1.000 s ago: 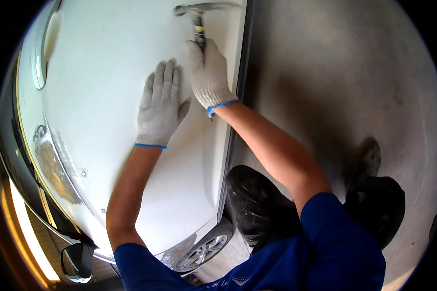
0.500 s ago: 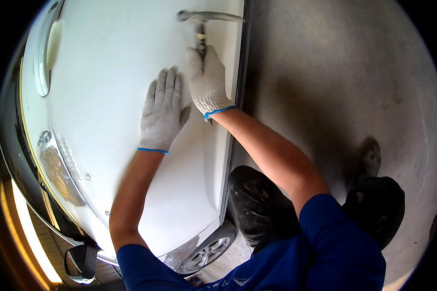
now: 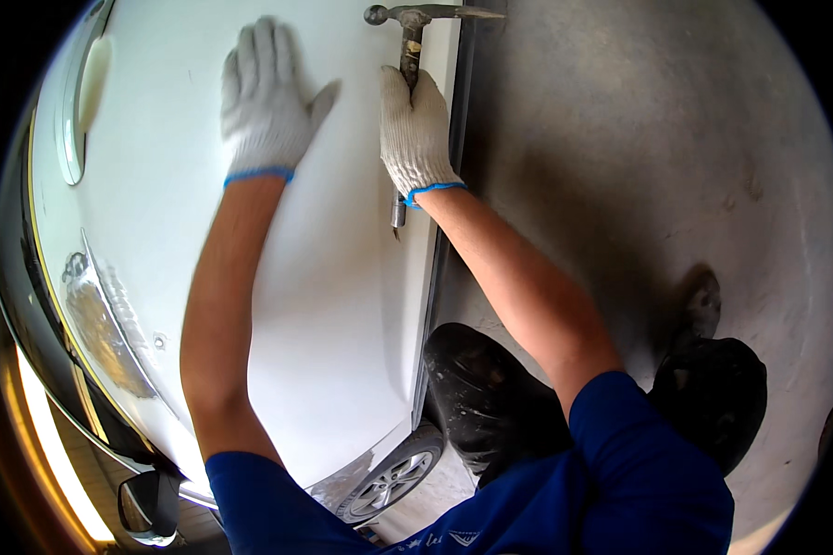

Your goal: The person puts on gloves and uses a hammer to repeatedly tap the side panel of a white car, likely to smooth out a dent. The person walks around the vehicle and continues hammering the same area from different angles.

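My right hand, in a knitted white work glove with a blue cuff, is closed round the dark handle of a hammer. The hammer's head has a round face to the left and a long thin end reaching right past the edge of the door. Flat on the white car door or just above it is my left hand, gloved the same way, fingers stretched and thumb out, holding nothing. Whether its palm touches the panel I cannot tell. Out of the bottom of my right fist the handle's end sticks out.
Toward the left the door has a handle and a bare, sanded patch. A side mirror juts out at lower left. Below is a wheel. Grey concrete floor lies right of the door's edge, beside my dark-trousered knees.
My left hand has slid up and to the left across the door, away from my right hand. The hammer, still in my right hand, has shifted slightly up and right.
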Demonstrator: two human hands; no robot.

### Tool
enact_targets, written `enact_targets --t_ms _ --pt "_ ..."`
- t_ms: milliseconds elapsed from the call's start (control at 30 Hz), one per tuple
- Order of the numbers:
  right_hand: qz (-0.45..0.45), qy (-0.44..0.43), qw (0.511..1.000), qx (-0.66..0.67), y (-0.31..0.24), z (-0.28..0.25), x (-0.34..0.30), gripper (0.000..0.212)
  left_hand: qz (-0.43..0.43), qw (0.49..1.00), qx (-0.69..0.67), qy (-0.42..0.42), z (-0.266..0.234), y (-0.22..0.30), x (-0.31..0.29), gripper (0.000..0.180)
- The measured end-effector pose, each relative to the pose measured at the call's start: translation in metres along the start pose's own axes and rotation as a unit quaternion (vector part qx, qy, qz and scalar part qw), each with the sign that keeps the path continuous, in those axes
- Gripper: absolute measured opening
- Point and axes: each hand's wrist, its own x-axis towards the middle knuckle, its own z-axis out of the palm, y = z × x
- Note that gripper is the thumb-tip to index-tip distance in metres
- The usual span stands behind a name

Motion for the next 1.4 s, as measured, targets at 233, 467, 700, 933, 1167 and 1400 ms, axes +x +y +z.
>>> enact_targets --t_ms 233,467,700,933,1167,1400 --pt "0.013 -0.002 0.999 0.033 0.015 -0.007 0.001 0.041 0.099 0.991 -0.022 -0.091 0.016 0.049 -0.037 0.094" --pt "-0.059 -0.037 0.997 -0.042 0.01 -0.01 -0.012 0.04 0.022 0.999 -0.026 -0.034 0.007 -0.007 -0.022 0.093" --pt "-0.056 -0.073 0.995 -0.026 0.008 -0.008 -0.034 0.039 0.076 0.992 0.009 -0.102 -0.005 0.025 -0.057 0.092" --pt "-0.09 -0.097 0.991 -0.033 0.007 0.001 -0.05 0.037 0.141 0.973 -0.127 -0.134 0.0 0.05 -0.122 0.089" --pt "-0.094 -0.09 0.988 -0.079 0.025 0.009 -0.044 0.031 0.158 0.972 -0.133 -0.115 -0.005 0.049 -0.124 0.089" --pt "-0.117 -0.068 0.987 -0.088 0.021 0.02 -0.045 0.032 0.153 0.967 -0.177 -0.1 0.001 0.049 -0.123 0.088"
